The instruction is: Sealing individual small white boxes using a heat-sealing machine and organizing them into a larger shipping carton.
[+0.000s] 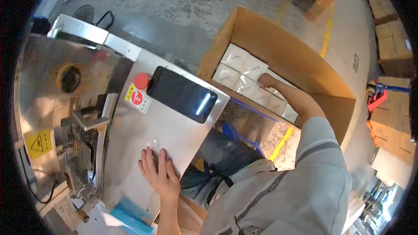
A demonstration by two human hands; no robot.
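My left hand (160,172) lies palm down on the bare metal machine top (130,156), its fingers stretched and spread. A small scrap of clear plastic (152,144) shows by its fingertips. At the right, my right arm reaches into a large open cardboard box (278,35). There my right hand (266,81) is closed and rests on white packets (246,86) with a clear glossy wrap, laid in rows. Whatever its fingers hold, if anything, is hidden behind the hand.
A black phone (183,95) lies on the metal top beside a red round button (141,81). Machine parts with a metal handle (90,122) stand at the left. A blue object (130,217) sits near the lower edge. Stacked cartons (392,117) line the far right.
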